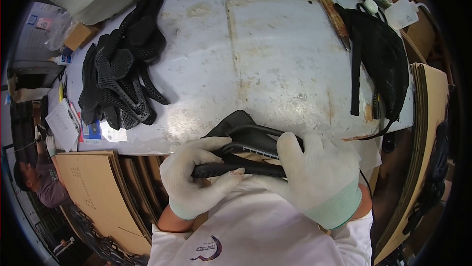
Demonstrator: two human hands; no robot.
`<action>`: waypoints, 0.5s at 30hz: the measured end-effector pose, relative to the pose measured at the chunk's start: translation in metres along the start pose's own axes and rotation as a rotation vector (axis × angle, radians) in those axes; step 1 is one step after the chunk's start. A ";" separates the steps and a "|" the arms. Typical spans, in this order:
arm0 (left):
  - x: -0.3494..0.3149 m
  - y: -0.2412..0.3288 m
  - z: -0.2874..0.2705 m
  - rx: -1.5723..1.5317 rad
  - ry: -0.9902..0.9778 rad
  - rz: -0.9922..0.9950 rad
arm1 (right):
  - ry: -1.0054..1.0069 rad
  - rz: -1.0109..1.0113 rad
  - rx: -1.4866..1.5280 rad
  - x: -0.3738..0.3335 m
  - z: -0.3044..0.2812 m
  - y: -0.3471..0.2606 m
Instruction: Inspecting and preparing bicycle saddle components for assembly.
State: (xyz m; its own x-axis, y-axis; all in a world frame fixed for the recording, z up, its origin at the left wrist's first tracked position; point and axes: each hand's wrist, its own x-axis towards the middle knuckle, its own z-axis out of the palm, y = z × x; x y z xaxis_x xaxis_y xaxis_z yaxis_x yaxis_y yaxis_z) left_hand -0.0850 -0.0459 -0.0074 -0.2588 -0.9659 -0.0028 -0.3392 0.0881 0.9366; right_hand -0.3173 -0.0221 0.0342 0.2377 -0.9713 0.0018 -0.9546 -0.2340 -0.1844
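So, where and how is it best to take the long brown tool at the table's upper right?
Probably by the upper brown part, from the left: it is broad and its left edge lies uncovered, while black fabric lies close on its right. The narrow dark tip is at the opposite end.

The tabletop (280,64) looks glossy, the gloves (324,172) knitted cloth, the held piece (258,140) mostly smooth.

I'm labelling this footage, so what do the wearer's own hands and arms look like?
The left hand and right hand wear white knitted gloves with mint-green cuffs. Bare forearm shows past each cuff; the shirt is white.
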 end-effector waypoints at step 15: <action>0.023 -0.027 -0.008 -0.213 -0.120 0.212 | -0.064 -0.001 0.063 0.005 0.000 0.014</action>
State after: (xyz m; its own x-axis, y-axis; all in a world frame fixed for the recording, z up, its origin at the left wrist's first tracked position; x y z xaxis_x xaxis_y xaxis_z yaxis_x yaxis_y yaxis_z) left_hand -0.0745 -0.0727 -0.0302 -0.4127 -0.8946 0.1711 -0.0727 0.2196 0.9729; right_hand -0.3295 -0.0303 0.0317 0.2516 -0.9660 -0.0601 -0.9417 -0.2300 -0.2454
